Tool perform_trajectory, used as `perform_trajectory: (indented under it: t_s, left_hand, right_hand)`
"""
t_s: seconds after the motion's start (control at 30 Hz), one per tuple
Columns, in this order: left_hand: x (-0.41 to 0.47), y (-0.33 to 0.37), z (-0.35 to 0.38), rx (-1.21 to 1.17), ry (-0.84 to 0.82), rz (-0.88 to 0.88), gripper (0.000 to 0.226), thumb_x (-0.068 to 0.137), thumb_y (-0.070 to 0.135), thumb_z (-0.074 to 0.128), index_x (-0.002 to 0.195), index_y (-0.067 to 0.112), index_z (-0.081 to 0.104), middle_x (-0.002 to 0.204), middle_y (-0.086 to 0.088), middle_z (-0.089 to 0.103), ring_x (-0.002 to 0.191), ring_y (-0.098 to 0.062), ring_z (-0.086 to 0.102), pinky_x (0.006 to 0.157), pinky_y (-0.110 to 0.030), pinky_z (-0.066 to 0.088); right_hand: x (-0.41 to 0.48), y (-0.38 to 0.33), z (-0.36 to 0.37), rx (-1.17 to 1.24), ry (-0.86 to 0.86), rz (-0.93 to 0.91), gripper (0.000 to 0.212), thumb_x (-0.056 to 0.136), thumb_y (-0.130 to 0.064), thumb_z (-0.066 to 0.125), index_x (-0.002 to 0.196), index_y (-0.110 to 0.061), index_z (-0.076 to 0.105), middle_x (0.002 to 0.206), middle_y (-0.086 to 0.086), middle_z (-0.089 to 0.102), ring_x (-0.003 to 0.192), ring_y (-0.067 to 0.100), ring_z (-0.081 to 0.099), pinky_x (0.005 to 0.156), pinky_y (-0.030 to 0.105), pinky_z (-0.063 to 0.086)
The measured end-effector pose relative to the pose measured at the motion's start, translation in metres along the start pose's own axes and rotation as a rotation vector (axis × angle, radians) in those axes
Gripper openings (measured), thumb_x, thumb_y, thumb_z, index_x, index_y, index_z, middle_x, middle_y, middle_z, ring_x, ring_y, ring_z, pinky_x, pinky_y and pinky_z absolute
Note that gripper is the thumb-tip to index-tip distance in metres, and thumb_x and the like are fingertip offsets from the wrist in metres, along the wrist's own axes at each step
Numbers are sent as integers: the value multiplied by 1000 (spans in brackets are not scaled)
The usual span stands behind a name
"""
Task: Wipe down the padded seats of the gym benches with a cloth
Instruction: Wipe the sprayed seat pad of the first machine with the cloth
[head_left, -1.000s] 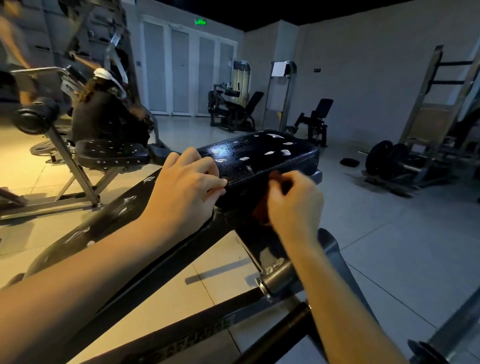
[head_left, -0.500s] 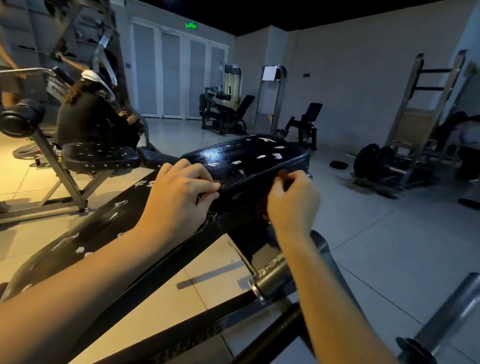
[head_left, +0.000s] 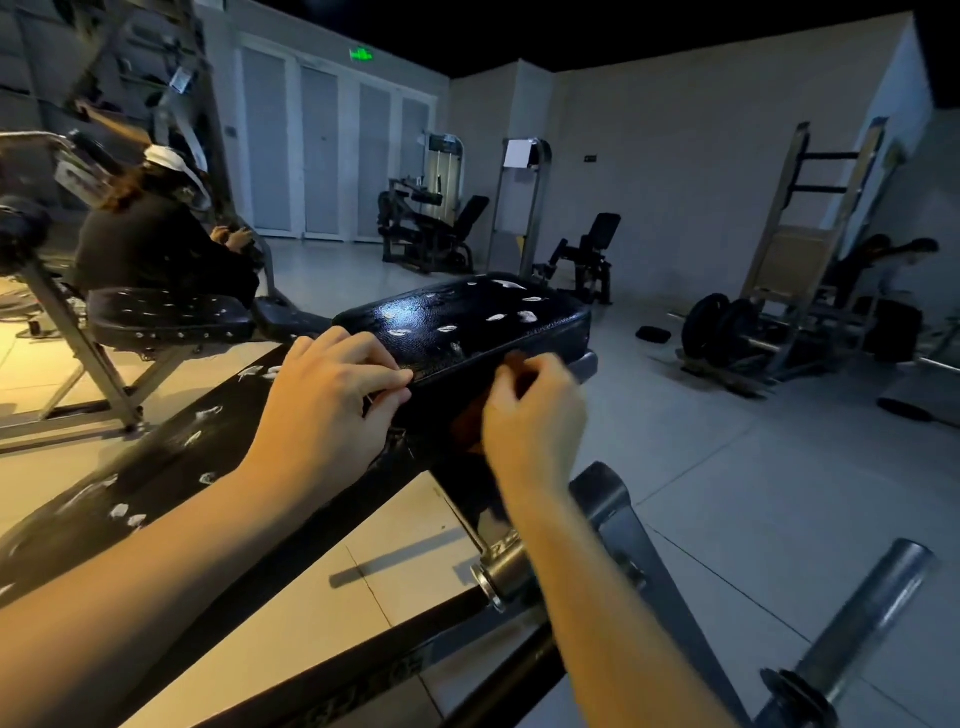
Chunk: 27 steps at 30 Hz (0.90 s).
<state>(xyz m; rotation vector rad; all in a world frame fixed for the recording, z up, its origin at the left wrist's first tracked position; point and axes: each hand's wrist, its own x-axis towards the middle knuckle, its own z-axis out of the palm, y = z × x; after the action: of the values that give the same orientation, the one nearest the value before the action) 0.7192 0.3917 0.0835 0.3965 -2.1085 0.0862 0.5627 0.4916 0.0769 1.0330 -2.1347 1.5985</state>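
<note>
Though dim, seat (head_left: 467, 325) perhaps lengthwise away-right.

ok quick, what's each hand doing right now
left hand: fingertips on the seat pad near edge; gripping or just resting, cannot tell
right hand: closed on the orange cloth at the pad's side

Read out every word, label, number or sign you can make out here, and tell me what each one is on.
Nothing here can be read for certain.
Green sign above the doors: blurred, unreadable.
White sheet on the machine upright: too small to read.
Wall plate: too small.
Lettering on the bench frame: too dark and blurred.
</note>
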Motion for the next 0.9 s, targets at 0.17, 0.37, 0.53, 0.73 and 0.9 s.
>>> perform_trajectory:
  t_s: [0.17,0.37,0.53,0.73,0.9]
  left_hand:
    - [-1,-1,-1,6,0,0,13,85,19,78,97,18,80,94,5,68,85,-19,53,73,-35,35]
    - [-2,0,2,-9,3,-20,15,87,20,74,100,17,80,95,3,68,86,-19,53,74,-36,38]
    - [-3,2,2,-20,12,-30,15,87,21,73,99,17,80,96,2,68,86,-18,53,74,-37,37]
    - [-3,0,2,-8,10,-16,14,86,20,75,99,17,80,96,3,68,85,-19,55,74,-35,35]
    - [-3,2,5,-9,22,-29,14,85,18,76,99,16,80,95,1,68,85,-19,55,74,-34,34]
  right_hand:
    - [-15,0,-3,-83,-151,-187,12,99,-26,63,110,-20,65,93,-15,56,77,-5,53,66,8,44]
    - [70,32,-36,-203,114,116,9,99,-24,62,98,-16,63,89,1,66,76,12,62,63,23,53]
    - [-28,3,3,-55,-217,-153,10,100,-26,61,109,-22,63,96,-13,59,83,-1,57,75,14,49]
    - [59,31,-33,-141,-10,67,14,99,-25,63,110,-16,66,88,-6,63,82,11,67,71,24,58]
    - [19,15,-16,-112,-88,-40,11,100,-24,62,107,-17,65,93,-7,63,84,8,64,77,23,58]
